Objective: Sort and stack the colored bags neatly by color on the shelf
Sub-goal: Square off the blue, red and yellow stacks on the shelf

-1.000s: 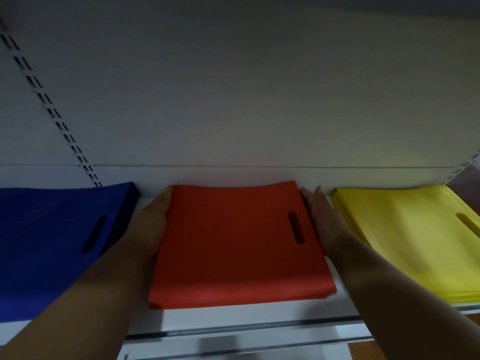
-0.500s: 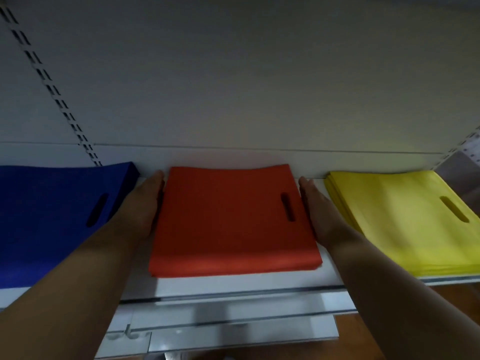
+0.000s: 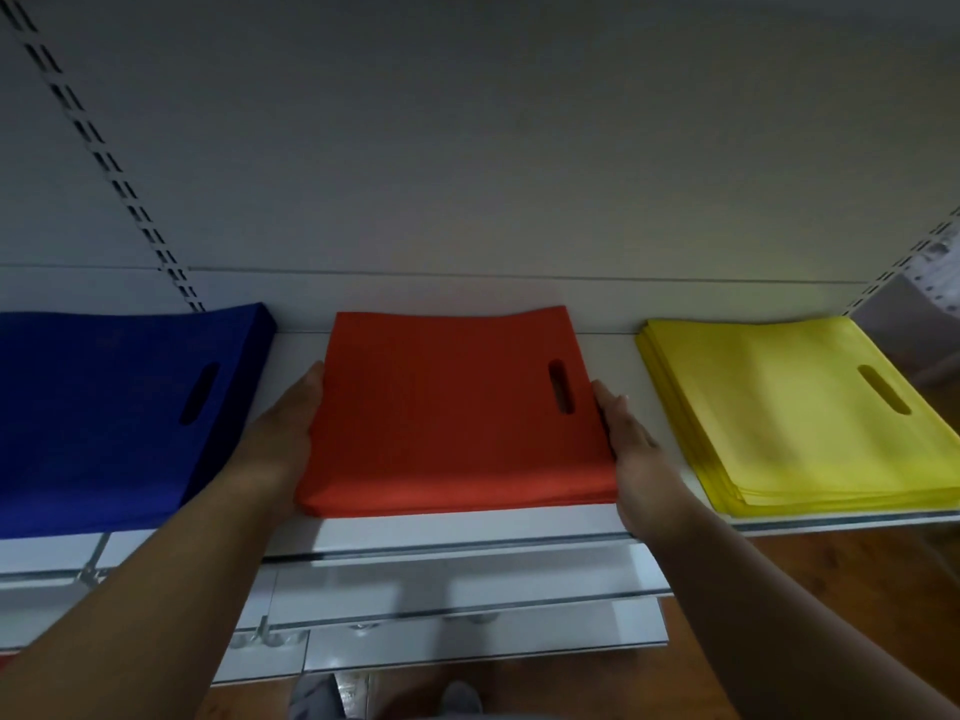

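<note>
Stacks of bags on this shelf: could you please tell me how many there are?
3: a blue stack at the left, a red stack in the middle, and a yellow stack at the right. More could lie beyond the frame's edges.

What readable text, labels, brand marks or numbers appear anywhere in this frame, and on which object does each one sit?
None can be read.
Blue bag stack: plain top face, no print visible.
Red bag stack, pressed at its sides by the left hand and right hand: plain.
Yellow bag stack: plain.
Shelf front edge and back panel: no price tags or signs visible.
</note>
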### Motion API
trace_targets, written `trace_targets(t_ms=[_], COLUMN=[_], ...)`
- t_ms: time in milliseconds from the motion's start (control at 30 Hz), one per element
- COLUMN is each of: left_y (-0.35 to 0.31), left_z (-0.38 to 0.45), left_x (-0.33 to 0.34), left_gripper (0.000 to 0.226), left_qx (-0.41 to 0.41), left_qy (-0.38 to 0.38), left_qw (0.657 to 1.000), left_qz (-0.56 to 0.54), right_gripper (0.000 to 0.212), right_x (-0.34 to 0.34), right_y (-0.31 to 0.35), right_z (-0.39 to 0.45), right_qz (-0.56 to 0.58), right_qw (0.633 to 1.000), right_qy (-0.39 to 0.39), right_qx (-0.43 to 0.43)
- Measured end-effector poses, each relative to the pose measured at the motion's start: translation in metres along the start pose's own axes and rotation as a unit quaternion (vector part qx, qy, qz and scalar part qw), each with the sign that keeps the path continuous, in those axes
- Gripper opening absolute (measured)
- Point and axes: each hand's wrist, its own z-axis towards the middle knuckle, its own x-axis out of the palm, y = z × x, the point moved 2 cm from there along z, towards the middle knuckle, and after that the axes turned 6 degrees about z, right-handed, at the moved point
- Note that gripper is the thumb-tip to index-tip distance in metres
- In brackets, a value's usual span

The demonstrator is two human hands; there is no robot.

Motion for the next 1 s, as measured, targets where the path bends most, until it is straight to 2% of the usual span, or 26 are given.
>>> trace_targets(t_ms=[67,167,267,333,400,467,533,600,667,733,833,900,1000], left_y=[0.002,0.003,0.003,0.001,-0.002,-0.002,0.004,0.016,0.026,0.031,0.034,0.035,0.038], left_z=[-0.002,-0.005,-0.013,-0.018,-0.022,-0.025,-0.029,-0.038,-0.049,-0.058,-0.057,-0.055,-0.054], left_x=[0.002,-0.001,0.004,0.011,0.012,0.008,0.001,-0.005,-0.007,-0.006,-0.005,-0.008,-0.016], left_gripper=[0.053,0.043,0.040,0.037,0.035,0.030,0.027,0.026,0.024,0.045,0.077,0.082,0.080], left_qx=[-0.003,-0.007,-0.009,-0.013,-0.015,-0.007,-0.006,0.022,0.082,0.113,0.122,0.108,0.045], left_qy=[-0.013,-0.020,0.002,0.009,0.004,-0.013,-0.022,-0.037,-0.046,-0.040,-0.003,-0.005,-0.013], left_qw=[1.000,0.999,0.999,0.999,0.998,0.998,0.997,0.998,0.996,0.992,0.988,0.990,0.999], left_qz=[-0.002,-0.030,-0.049,-0.052,-0.056,-0.058,-0.069,-0.045,0.003,0.026,0.094,0.092,-0.025], right_gripper=[0.074,0.061,0.075,0.078,0.071,0.060,0.054,0.070,0.089,0.098,0.094,0.090,0.078], right_x=[0.002,0.000,0.003,0.001,0.003,0.002,-0.008,-0.015,-0.024,-0.031,-0.031,-0.031,-0.032], right_y=[0.004,0.004,-0.002,-0.004,0.002,0.006,0.007,0.011,0.012,0.008,0.004,0.002,-0.003], right_z=[-0.006,-0.009,-0.013,-0.017,-0.022,-0.028,-0.035,-0.045,-0.049,-0.046,-0.042,-0.043,-0.045], right_qz=[-0.016,0.033,-0.023,-0.045,-0.051,-0.113,-0.208,-0.304,-0.422,-0.468,-0.469,-0.480,-0.496], right_qw=[1.000,0.999,1.000,0.999,0.998,0.992,0.975,0.944,0.887,0.860,0.861,0.855,0.845], right_qy=[0.002,-0.006,0.003,0.017,0.019,0.033,0.033,0.076,0.114,0.109,0.083,0.069,0.044], right_qx=[-0.002,-0.002,0.001,-0.005,-0.012,-0.045,-0.071,-0.107,-0.150,-0.172,-0.177,-0.184,-0.197])
